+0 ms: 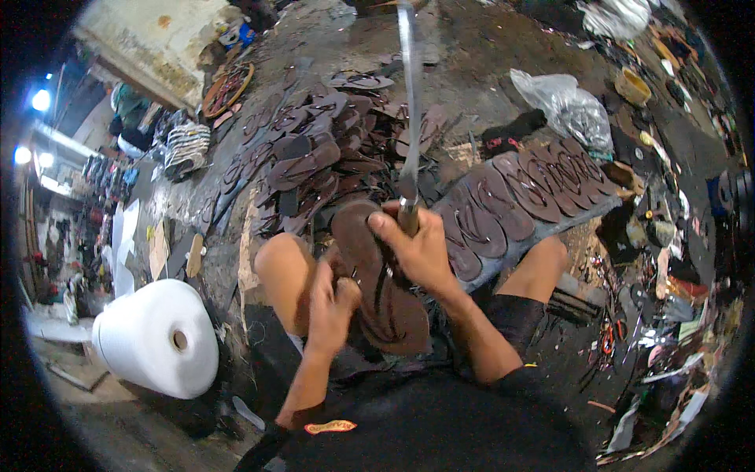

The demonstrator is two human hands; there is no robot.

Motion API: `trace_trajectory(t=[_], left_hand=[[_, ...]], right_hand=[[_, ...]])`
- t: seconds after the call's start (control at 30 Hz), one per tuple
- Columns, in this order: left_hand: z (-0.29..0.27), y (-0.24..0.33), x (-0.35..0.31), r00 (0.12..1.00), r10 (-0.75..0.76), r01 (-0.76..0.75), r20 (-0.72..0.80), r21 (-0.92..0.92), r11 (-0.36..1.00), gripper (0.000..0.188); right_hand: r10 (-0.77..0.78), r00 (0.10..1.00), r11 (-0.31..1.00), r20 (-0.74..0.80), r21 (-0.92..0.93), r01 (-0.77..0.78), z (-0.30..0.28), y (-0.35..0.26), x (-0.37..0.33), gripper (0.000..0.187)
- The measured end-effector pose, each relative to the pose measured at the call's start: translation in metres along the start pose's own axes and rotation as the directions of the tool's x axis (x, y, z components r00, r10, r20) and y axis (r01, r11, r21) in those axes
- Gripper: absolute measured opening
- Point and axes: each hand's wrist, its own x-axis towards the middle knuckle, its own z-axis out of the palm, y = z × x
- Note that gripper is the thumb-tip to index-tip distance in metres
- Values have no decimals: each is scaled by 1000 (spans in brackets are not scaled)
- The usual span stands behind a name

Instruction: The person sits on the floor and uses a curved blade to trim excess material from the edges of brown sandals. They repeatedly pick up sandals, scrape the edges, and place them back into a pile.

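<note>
A brown flip-flop (397,315) is held up in front of me between my knees, its dark straps partly hidden by my hands. My right hand (425,252) grips its edge with the thumb on the sole. The same hand also has the handle of a long-bladed knife (410,102), whose blade points away from me. At the flip-flop's left edge, near the strap, my left hand (334,303) has its fingers curled in. It is slightly blurred, and I cannot make out what it pinches.
Beyond my knees lies a heap of brown flip-flops (307,161). On the right, a row of flip-flops (543,181) covers a low grey board. A clear plastic bag (570,110) sits behind that row. A large white roll (153,338) stands at left; scraps and tools litter the right floor.
</note>
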Motion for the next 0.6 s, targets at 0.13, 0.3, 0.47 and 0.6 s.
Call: trace_trajectory(t=[0.13,0.3,0.47,0.6], left_hand=[[-18,19,27,979,-190,153,-69,-364,919,40],[-36,9,12,926,-377,333,27,-532,778,38],[-36,2,2,911,-404,394,86,-472,789,33],[-30,10,9,912,-380,409,150,-382,829,37]], right_hand=[[-133,991,980,-9,-152,130,1,-9,-53,31],[155,975,795,160,-606,-26,-63,11,-148,15],[239,957,772,163,-630,-85,-84,29,-217,24],[259,953,704,157,-706,-75,-84,29,-167,25]])
